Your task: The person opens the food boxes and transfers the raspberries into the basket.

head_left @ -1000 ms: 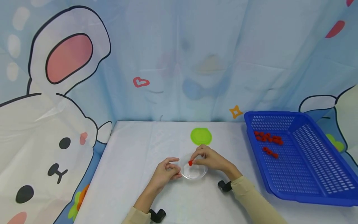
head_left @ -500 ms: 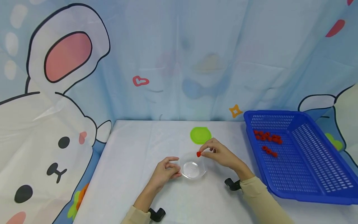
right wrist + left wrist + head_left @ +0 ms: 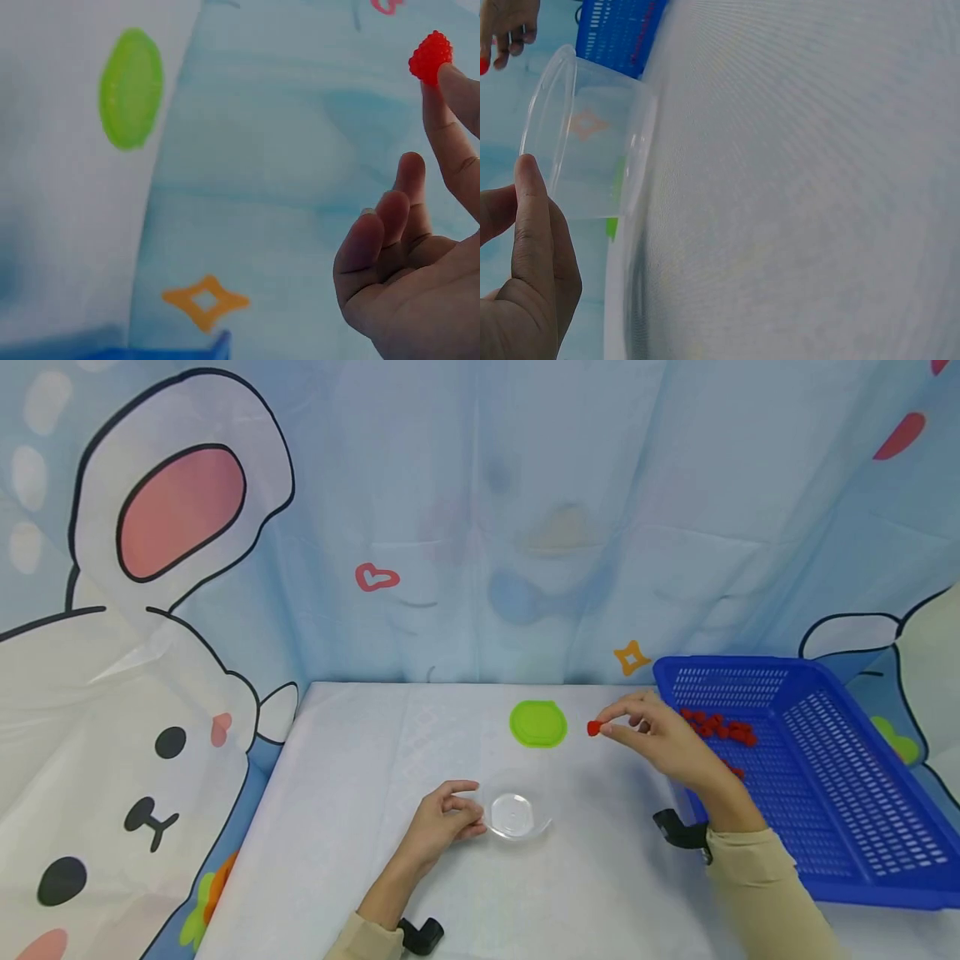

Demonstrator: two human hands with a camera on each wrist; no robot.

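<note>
A small red raspberry (image 3: 431,58) is pinched between the thumb and a finger of my right hand (image 3: 667,739). That hand is raised over the table, close to the left side of the blue basket; its other fingers are loosely bent. My left hand (image 3: 446,822) holds the rim of a clear round plastic bowl (image 3: 513,815) at its left side. In the left wrist view the fingertips meet the rim of the upright bowl (image 3: 600,142), whose walls are see-through. No raspberry shows in it.
A blue perforated basket (image 3: 817,860) stands at the right with several red raspberries (image 3: 720,727), partly hidden by the right hand. A flat green lid (image 3: 538,724) lies behind the bowl on the white table (image 3: 360,760). A printed curtain (image 3: 450,635) hangs behind.
My right hand has carried the raspberry from over the bowl to the right and back, toward the basket. The left hand and the bowl stay in place.
</note>
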